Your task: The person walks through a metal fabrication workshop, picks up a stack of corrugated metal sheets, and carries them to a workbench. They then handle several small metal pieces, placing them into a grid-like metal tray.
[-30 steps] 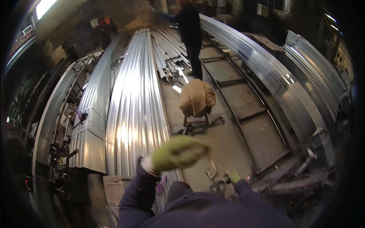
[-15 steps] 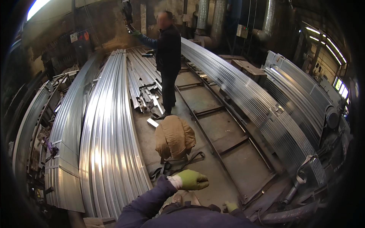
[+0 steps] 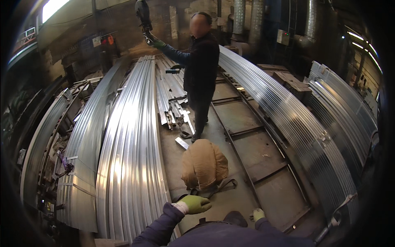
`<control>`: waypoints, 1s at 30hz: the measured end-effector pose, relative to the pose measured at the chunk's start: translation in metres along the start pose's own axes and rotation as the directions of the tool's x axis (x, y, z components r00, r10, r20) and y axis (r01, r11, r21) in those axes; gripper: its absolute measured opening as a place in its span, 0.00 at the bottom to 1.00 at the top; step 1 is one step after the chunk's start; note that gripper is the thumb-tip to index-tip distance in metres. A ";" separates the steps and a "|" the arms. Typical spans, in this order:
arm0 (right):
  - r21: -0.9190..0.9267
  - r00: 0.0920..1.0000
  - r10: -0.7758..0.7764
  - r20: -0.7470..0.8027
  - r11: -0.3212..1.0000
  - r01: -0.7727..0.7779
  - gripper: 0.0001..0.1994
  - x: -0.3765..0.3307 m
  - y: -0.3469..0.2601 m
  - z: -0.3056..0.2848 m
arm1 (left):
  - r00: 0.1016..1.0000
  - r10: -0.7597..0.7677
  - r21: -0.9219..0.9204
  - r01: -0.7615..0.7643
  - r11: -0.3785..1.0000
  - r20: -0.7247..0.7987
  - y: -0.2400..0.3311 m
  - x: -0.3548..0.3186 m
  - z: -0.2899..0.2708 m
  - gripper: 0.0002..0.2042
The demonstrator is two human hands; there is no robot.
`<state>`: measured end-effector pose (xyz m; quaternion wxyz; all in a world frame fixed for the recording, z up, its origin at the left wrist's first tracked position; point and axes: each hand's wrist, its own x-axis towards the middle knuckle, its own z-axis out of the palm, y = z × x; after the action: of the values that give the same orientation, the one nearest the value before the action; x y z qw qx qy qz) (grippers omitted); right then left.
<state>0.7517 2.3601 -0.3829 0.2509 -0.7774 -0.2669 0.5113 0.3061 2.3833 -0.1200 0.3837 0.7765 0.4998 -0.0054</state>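
While left hand (image 3: 196, 203) hangs curled, empty, tan bag (image 3: 204, 164) just beyond; right hand (image 3: 258, 214) grip unclear.

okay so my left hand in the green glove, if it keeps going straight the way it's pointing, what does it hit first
Most likely the tan sack on the floor. Your left hand points up and right toward its base, with dark straps lying between them. Depth is hard to judge in this view.

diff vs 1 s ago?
The left hand, green-gloved, dropped from raised to low beside the tan sack. It holds nothing. View tilted up, showing more of the co-worker reaching to the hoist hook. Right hand, sack and metal profile stacks stayed put.
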 end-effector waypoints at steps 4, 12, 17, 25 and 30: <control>-0.063 0.982 -0.061 0.179 0.995 0.074 0.18 0.061 -0.053 0.014 | 0.987 -0.161 -0.079 0.159 0.984 -0.019 -0.017 0.014 0.013 0.26; -0.044 0.919 -0.106 0.379 0.990 0.132 0.18 0.184 -0.142 0.016 | 0.918 -0.393 -0.238 0.372 0.897 -0.047 0.013 0.105 0.040 0.25; -0.190 0.868 -0.056 0.493 0.967 0.171 0.16 0.252 -0.196 -0.026 | 0.869 -0.493 -0.396 0.465 0.792 0.036 0.054 0.157 0.046 0.26; -0.233 0.841 0.002 0.540 0.961 0.148 0.15 0.320 -0.245 -0.066 | 0.808 -0.589 -0.487 0.503 0.714 -0.028 0.078 0.209 0.052 0.28; -0.295 0.840 0.081 0.537 0.951 0.096 0.16 0.329 -0.262 -0.059 | 0.656 -0.754 -0.509 0.641 0.575 -0.026 0.057 0.186 0.114 0.30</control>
<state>0.8753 2.7660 -0.4061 0.0418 -0.6293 -0.4070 0.6608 0.4864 2.4462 -0.2397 0.4572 0.3947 0.7951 0.0542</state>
